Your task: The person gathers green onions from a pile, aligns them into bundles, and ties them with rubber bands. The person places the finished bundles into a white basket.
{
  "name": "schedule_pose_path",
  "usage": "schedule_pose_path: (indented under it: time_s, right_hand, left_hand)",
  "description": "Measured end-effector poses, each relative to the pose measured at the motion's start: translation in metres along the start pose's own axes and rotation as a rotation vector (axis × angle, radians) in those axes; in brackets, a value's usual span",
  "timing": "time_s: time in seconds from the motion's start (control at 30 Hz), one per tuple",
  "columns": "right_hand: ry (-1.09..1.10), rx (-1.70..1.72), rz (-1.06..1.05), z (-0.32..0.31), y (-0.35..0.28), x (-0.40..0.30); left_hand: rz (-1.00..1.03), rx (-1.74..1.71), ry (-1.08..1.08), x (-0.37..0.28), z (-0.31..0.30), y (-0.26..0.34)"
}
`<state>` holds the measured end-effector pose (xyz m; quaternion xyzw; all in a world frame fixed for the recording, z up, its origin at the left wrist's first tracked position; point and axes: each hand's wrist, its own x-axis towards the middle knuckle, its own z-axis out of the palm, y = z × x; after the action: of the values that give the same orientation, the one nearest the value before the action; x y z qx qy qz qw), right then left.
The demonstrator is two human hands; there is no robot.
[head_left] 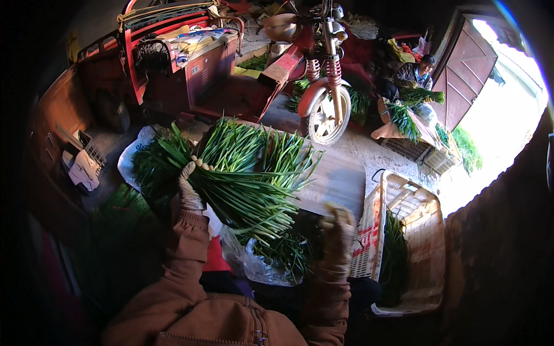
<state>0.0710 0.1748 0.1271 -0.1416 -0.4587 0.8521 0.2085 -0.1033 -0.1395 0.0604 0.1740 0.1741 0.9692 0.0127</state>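
My left hand (pixel 192 179), in a pale glove, grips a bunch of long green leafy stalks (pixel 251 201) that look like Chinese chives. Their pale cut ends fan out to the lower right, and the leafy tips pass over my wrist's left side. My right hand (pixel 339 220), gloved and blurred, hovers apart from the bunch near the board's front edge; whether its fingers hold anything is unclear. Two more bunches of chives (pixel 236 145) lie on a wooden board (pixel 342 175) behind. Loose trimmings (pixel 290 253) rest on clear plastic (pixel 268 268) across my lap.
A plastic crate (pixel 422 255) with some greens (pixel 394 259) stands at right. Behind the board is a red cargo tricycle (pixel 212 71), its front wheel (pixel 326 112) close by. Near the open door (pixel 465 71), a seated person (pixel 415 78) handles greens. A small basket (pixel 91 151) stands left.
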Motion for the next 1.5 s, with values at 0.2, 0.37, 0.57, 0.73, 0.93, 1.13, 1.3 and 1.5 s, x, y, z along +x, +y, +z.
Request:
schedule_pose_path:
  time_s: [0.2,0.37,0.57,0.73,0.93,1.13,1.3,1.5]
  right_hand:
    - [-0.269,-0.447,0.155,-0.045,0.001,-0.002]
    - [-0.388,-0.593,-0.255,-0.038,0.048,0.007]
    - [-0.484,-1.344,-0.706,0.034,0.038,0.004]
    - [-0.640,-1.082,-0.615,0.040,0.034,0.000]
    - [-0.601,-0.898,-0.450,0.030,0.045,0.000]
    - [-0.449,0.052,0.020,-0.062,0.011,-0.002]
    - [-0.315,-0.333,0.232,-0.044,0.026,-0.001]
    - [-0.697,-0.158,0.310,-0.020,0.081,0.045]
  left_hand:
    - [0.043,-0.039,0.059,-0.006,-0.014,0.019]
    - [0.036,-0.042,0.048,0.000,-0.006,0.009]
    - [-0.016,-0.030,0.048,-0.003,0.007,0.009]
    - [-0.062,-0.010,0.113,-0.005,0.015,-0.002]
    - [-0.094,-0.036,0.073,-0.002,0.014,-0.006]
    - [-0.054,-0.044,0.012,0.002,0.000,0.017]
    - [-0.002,-0.062,-0.174,-0.006,0.007,0.032]
    - [-0.185,-0.183,-0.398,-0.007,0.029,0.016]
